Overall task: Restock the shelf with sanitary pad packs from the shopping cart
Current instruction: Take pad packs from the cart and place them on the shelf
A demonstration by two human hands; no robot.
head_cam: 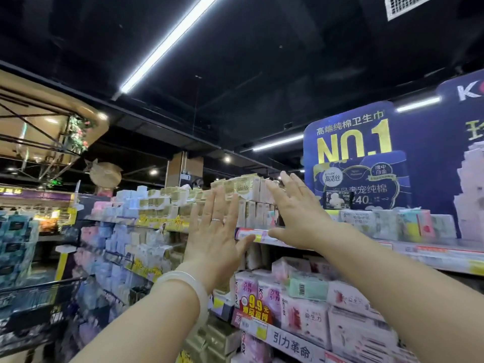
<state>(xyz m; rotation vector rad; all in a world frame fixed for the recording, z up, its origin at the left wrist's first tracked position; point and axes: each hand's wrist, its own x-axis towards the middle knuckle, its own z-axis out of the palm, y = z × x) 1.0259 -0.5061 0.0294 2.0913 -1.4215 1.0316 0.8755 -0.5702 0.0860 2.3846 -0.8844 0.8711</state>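
Both my arms reach up at the top shelf (432,251). My left hand (218,226), with a ring and a pale bangle, is flat with straight fingers against the stacked white and gold pad packs (243,189). My right hand (296,210) is also flat with fingers spread, pressing on the pale pink packs (258,213) beside them. Neither hand holds a pack. The shopping cart (39,310) shows as a dark wire basket at the lower left, blurred.
Pink and white pad packs (309,310) fill the lower shelf with a red 9.9 price sign (258,307). A tall blue advertising board (366,163) stands on the top shelf to the right. Shelves of pastel packs (117,244) run off to the left.
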